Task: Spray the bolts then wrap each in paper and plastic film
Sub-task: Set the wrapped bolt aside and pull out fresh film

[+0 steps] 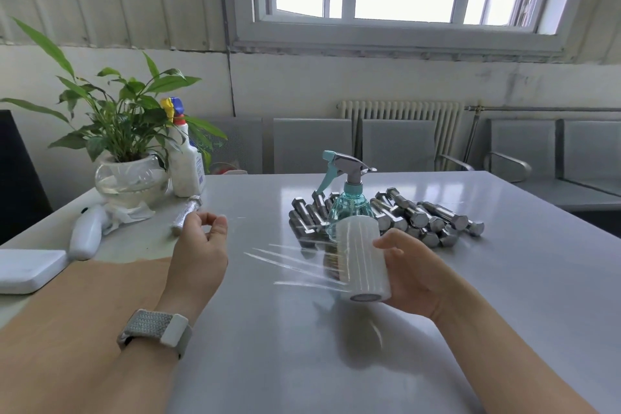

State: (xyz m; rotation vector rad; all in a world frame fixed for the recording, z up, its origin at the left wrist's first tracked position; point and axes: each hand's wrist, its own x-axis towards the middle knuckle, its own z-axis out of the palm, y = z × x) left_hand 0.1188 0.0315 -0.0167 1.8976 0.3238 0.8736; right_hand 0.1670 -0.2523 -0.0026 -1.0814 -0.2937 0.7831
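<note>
My right hand (411,274) grips a roll of clear plastic film (363,260) above the grey table (504,279). A loose tail of film (295,265) trails to its left. My left hand (198,245) hovers with fingers loosely curled, holding nothing, just right of a wrapped bolt (185,213) that lies on the table. A teal spray bottle (349,202) stands behind the roll. Around it lies a pile of bare steel bolts (423,218). Brown paper (100,282) lies under my left forearm.
A potted plant in a glass bowl (131,178) and a white cleaner bottle (186,161) stand at the back left. A white handheld device (85,235) and a white flat box (28,270) lie at the left edge. Grey chairs line the wall behind.
</note>
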